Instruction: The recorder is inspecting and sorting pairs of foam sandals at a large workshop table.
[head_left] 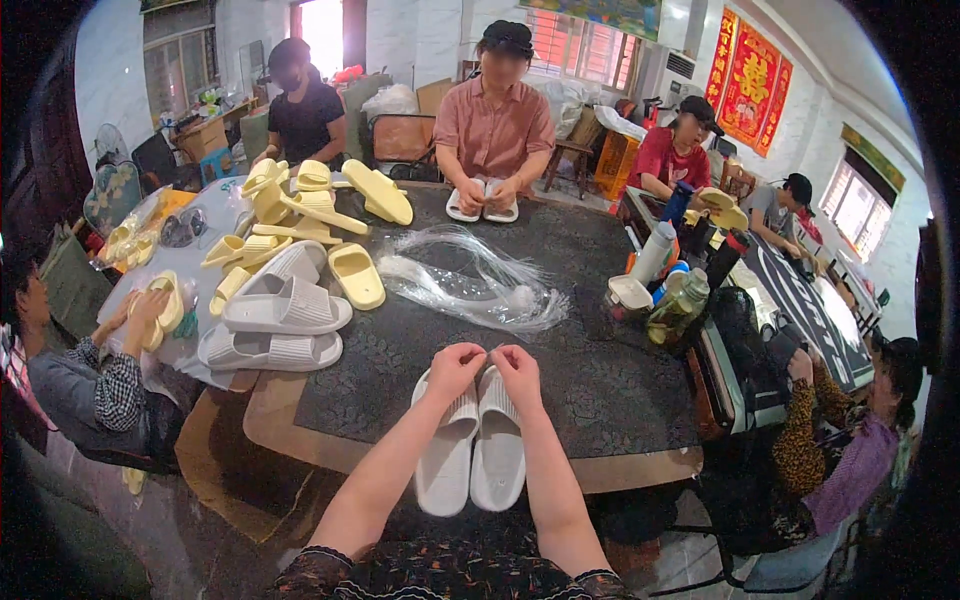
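A pair of light grey slide slippers, the left slipper [443, 470] and the right slipper [498, 465], lies side by side at the table's near edge, heels toward me. Over their ribbed straps, near the toe ends, my left hand [458, 368] and my right hand [515, 374] come close together. Both hands are closed in a pinch, fingertips nearly meeting; whatever is between them is too small to make out. Just beyond lies a loose bundle of clear plastic strands [515, 308].
Grey slippers [285, 308] are stacked at left, with a pile of yellow slippers [315, 207] behind. Bottles [655, 250] and a tub stand at right on the dark tabletop [610, 400]. Across the table, a person [495, 120] handles white slippers; several other people sit around.
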